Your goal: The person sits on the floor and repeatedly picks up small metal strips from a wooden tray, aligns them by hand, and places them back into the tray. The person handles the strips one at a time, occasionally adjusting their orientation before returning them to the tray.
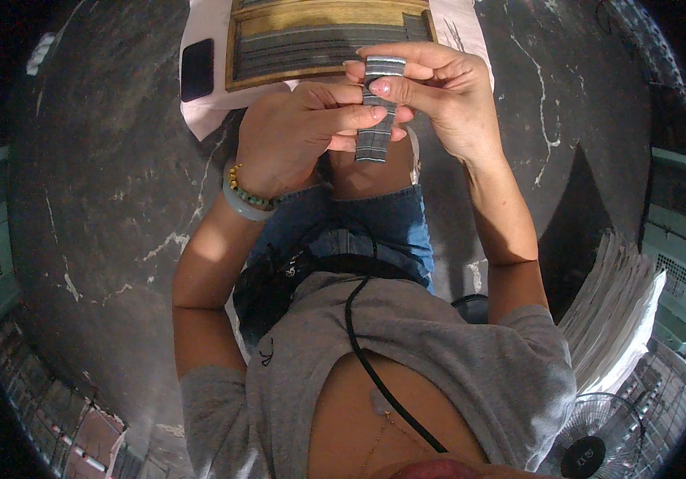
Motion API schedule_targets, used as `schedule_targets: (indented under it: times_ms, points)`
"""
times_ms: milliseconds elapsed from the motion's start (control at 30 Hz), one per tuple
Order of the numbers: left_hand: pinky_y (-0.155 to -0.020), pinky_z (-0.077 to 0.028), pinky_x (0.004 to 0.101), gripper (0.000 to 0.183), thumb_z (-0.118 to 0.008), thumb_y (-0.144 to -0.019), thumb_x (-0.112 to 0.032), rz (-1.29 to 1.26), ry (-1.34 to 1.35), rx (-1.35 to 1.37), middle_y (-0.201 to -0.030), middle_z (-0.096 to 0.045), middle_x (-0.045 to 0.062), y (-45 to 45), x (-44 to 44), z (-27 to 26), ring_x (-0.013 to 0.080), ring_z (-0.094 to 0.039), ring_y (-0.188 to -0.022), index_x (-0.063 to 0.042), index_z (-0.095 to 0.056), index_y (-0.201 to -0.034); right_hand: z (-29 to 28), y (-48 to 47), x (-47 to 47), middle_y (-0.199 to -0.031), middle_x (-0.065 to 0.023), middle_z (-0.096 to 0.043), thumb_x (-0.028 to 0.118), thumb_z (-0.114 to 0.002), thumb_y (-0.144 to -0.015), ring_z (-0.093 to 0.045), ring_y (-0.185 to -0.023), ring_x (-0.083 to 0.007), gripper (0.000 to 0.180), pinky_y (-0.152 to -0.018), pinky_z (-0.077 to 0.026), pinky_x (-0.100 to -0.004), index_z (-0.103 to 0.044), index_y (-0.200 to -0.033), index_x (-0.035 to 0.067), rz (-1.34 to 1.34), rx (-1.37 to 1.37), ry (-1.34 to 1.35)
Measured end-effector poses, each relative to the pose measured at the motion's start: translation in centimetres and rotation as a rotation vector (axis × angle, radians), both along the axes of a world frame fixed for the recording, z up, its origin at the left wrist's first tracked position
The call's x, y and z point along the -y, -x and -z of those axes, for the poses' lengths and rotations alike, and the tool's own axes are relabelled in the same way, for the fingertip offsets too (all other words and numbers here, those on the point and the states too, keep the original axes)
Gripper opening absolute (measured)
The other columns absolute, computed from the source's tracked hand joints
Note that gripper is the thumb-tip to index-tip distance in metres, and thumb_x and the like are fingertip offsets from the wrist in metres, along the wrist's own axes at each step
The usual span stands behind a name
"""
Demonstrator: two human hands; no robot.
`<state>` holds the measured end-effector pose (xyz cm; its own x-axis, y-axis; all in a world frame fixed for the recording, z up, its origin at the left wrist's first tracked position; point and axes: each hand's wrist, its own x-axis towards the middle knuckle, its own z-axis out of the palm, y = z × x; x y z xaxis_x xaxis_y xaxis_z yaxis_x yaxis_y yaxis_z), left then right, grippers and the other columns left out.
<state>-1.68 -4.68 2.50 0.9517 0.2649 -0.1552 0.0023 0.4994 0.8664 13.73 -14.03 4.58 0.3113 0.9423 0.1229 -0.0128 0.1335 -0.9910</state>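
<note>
Both hands hold one short stack of narrow dark grey strips with light edges, above my lap. My left hand (295, 132) pinches the lower part of the grey strips (373, 141), thumb on top and fingers beneath. At the upper part, my right hand (445, 96) grips them with its thumb pressed on the face and fingers behind. Just beyond the hands lies a shallow wooden tray (319, 76) with long dark grey strips (313, 54) in rows. What the strips are made of, I cannot tell.
The tray rests on a pink cloth-like cover (202, 117), with a black smartphone (197, 70) at its left. Thin dark pieces (454, 36) lie right of the tray. At lower right stand a tall stack of pale sheets (612, 311) and a fan (585, 449).
</note>
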Motion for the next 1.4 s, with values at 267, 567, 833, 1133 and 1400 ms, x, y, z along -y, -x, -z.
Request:
schedule_targets:
  times_ms: [267, 567, 833, 1133, 1400]
  points:
    - [-0.071, -0.049, 0.0175, 0.032, -0.058, -0.090, -0.018, 0.004, -0.001, -0.006, -0.107, -0.068, 0.010, 0.0, -0.1, -0.1, 0.0140, -0.065, -0.094, 0.003, -0.063, -0.113, -0.3, -0.2, 0.2, -0.089, -0.0105, -0.071, -0.003, -0.067, -0.082, -0.065, -0.066, -0.0095, 0.028, -0.050, -0.052, -0.0193, -0.067, -0.109, 0.001, -0.020, -0.013, 0.051]
    - [-0.073, -0.049, 0.0185, 0.034, -0.063, -0.086, -0.013, 0.036, -0.128, 0.067, -0.111, -0.067, 0.010, -0.2, 0.1, 0.7, 0.0123, -0.064, -0.098, 0.001, -0.061, -0.117, 0.3, -0.6, -0.4, -0.095, -0.0134, -0.071, -0.005, -0.065, -0.081, -0.069, -0.083, -0.0158, 0.032, -0.068, -0.057, -0.0236, -0.065, -0.113, 0.000, -0.033, -0.097, -0.052]
    - [-0.065, -0.045, 0.0156, 0.036, -0.064, -0.086, -0.012, 0.050, -0.011, -0.006, -0.115, -0.066, 0.010, 0.0, 0.2, 0.9, 0.0126, -0.064, -0.099, 0.001, -0.060, -0.119, 0.6, -0.8, -0.3, -0.097, -0.0149, -0.071, -0.004, -0.066, -0.081, -0.070, -0.086, -0.0175, 0.034, -0.074, -0.057, -0.0272, -0.064, -0.115, 0.000, -0.061, -0.072, -0.009]
    - [-0.072, -0.048, 0.0171, 0.033, -0.062, -0.088, -0.010, 0.040, 0.000, 0.035, -0.114, -0.066, 0.010, -0.1, 0.1, 1.1, 0.0147, -0.064, -0.100, 0.000, -0.059, -0.120, 1.3, -1.0, -0.6, -0.097, -0.0134, -0.071, -0.002, -0.066, -0.083, -0.069, -0.085, -0.0155, 0.032, -0.074, -0.057, -0.0265, -0.065, -0.115, 0.000, -0.067, -0.089, -0.065]
    - [-0.080, -0.051, 0.0217, 0.023, -0.065, -0.085, -0.002, -0.084, -0.432, 0.035, -0.103, -0.070, 0.008, -0.6, -0.2, 2.3, 0.0113, -0.065, -0.093, 0.000, -0.066, -0.109, 1.8, -0.2, 0.2, -0.096, -0.0109, -0.071, 0.002, -0.067, -0.084, -0.064, -0.069, -0.0075, 0.026, -0.059, -0.053, -0.0185, -0.068, -0.110, -0.001, 0.031, 0.163, -0.171]
